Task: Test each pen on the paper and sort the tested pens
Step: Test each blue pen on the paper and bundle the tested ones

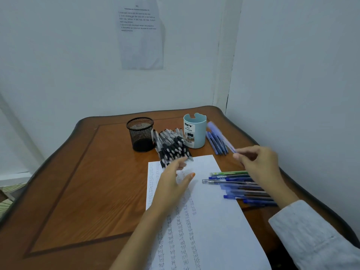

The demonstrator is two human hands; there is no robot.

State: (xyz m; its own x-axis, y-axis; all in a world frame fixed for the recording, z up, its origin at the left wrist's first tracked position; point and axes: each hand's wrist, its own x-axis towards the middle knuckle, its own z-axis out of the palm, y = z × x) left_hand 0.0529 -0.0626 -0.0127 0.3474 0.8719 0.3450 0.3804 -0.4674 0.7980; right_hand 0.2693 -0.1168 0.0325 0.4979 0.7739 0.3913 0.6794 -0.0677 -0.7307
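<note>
Paper (210, 227) lies on the table (78, 182) under the left hand (173, 184), fingers relaxed and spread. The right hand (259, 164) pinches a pale blue pen (222, 136) (blurred) by the loose blue pens (214, 144).

Pen heaps (171, 145) ahead; left tabletop (87, 182) apparently free.

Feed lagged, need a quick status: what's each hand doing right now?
Left hand: open, fingers spread over the paper, holding nothing.
Right hand: pinching a light blue pen.
</note>
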